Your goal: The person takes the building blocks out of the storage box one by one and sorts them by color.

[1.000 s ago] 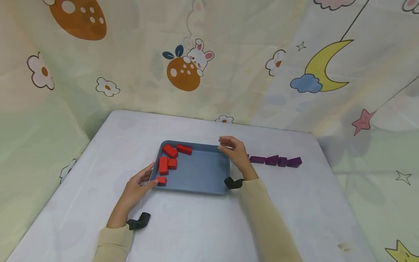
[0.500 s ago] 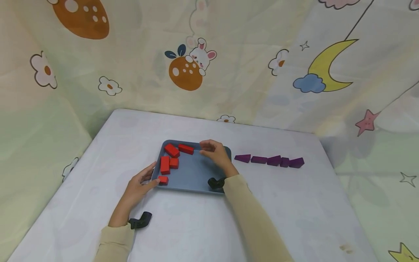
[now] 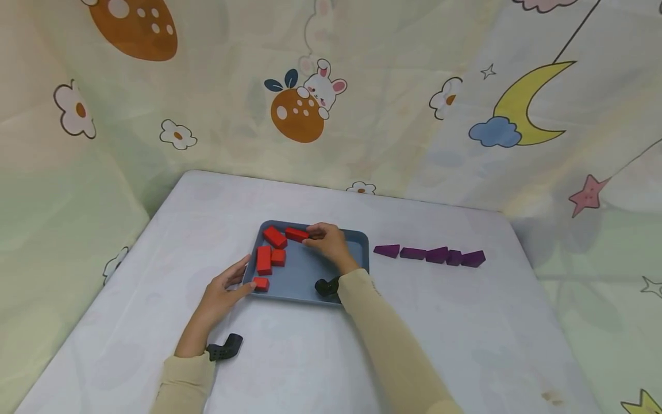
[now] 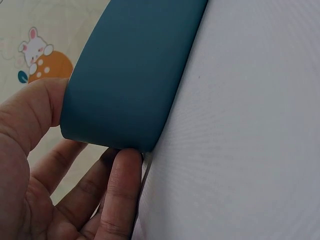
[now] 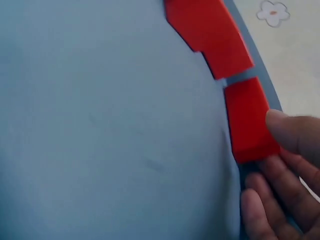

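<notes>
A shallow blue-grey tray [image 3: 305, 273] lies on the table with several red blocks at its left side and far left corner. My left hand [image 3: 219, 293] grips the tray's left side, thumb at the rim; the left wrist view shows the tray wall [image 4: 130, 75] between the thumb and the fingers of the left hand [image 4: 75, 185]. Over the tray's far side, my right hand [image 3: 328, 244] pinches the end of a long red block [image 3: 296, 234]. In the right wrist view, the thumb of the right hand [image 5: 285, 175] overlaps this block [image 5: 250, 122], with fingertips at its near end.
Several dark purple blocks [image 3: 437, 255] form a row on the white table [image 3: 289, 356], to the right of the tray. A patterned curtain [image 3: 217, 103] hangs behind the table and along both sides.
My right hand has moved left across the tray from its far right corner to the long red block. The left hand keeps its grip on the tray's left side.
</notes>
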A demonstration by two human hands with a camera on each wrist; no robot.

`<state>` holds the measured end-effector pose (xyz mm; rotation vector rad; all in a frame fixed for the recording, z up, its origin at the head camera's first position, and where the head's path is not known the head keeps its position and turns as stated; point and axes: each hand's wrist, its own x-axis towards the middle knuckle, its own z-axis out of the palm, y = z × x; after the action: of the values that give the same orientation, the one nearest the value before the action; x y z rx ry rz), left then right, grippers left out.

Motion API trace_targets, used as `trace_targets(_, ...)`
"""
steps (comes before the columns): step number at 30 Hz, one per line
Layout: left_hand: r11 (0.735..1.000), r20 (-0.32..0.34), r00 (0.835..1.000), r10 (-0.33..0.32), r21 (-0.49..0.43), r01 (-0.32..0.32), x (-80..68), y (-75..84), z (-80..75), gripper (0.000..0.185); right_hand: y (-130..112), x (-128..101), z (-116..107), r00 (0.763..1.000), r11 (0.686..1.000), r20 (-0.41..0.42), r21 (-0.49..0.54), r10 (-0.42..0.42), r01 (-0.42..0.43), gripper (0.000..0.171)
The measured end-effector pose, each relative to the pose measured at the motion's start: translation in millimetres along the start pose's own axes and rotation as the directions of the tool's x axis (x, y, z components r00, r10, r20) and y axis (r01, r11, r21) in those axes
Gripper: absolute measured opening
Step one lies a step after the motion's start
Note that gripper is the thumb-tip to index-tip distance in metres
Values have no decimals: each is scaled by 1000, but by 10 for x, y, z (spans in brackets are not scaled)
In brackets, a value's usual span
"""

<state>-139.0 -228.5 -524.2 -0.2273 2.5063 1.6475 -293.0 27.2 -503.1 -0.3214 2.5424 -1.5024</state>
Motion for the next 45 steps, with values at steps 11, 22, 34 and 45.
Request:
trace_targets(11,1000,6,1000,-13,-4,13,-6,21,8,74,-68,2,74,997,994,-80,-107,18,-26,14)
trace_targets(22,999,-4,999,34,19,-34,-9,-25,1,73,-198,-353,-537,995,996,-56,-41,-80,78,24)
trace_targets(34,998,8,999,54,16,-54,-9,-31,-11,74,250,-884,-1144,969,985,-199,-119,-147,125,32)
trace_targets(45,999,8,999,44,29,-44,-4,-16,-13,73,660,-1136,-1430,954,983,-293,-182,-58,3,29)
